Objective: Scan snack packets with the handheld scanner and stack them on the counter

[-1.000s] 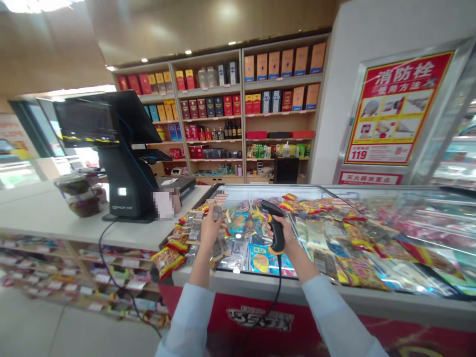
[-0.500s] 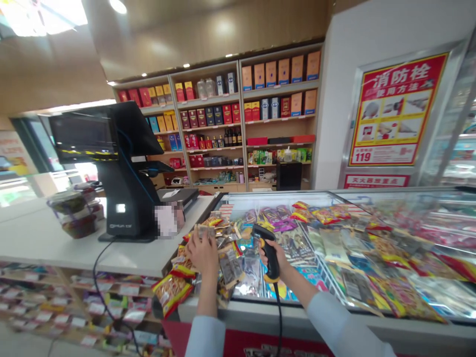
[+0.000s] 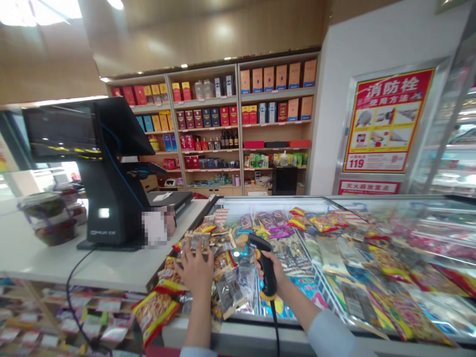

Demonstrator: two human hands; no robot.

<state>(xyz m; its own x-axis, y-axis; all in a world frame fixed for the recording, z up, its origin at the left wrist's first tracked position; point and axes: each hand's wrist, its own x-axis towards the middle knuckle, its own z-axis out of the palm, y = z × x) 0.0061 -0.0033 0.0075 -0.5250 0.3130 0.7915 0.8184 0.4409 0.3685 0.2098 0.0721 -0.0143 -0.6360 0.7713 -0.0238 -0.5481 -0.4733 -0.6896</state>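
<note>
My right hand (image 3: 269, 277) is wrapped around the handle of a black handheld barcode scanner (image 3: 265, 265) with a yellow trim, its head pointing up and away. My left hand (image 3: 195, 270) is palm down at the near left of a heap of foil snack packets (image 3: 226, 292), and its fingertips pinch a small packet (image 3: 196, 242). The packets lie on and over the glass-topped chest freezer (image 3: 297, 208). A red-and-yellow snack bag (image 3: 154, 315) hangs over the freezer's near edge, below my left hand.
A black POS terminal (image 3: 111, 173) stands on the white counter (image 3: 74, 263) to the left, beside a blurred patch (image 3: 158, 225). The scanner's black cord (image 3: 275, 332) drops from my right hand. Wooden shelves of boxed liquor (image 3: 211, 124) stand behind the freezer.
The view has swung left and down. My left hand has dropped from a raised hold to lie lower among the packets. The scanner has stayed in my right hand.
</note>
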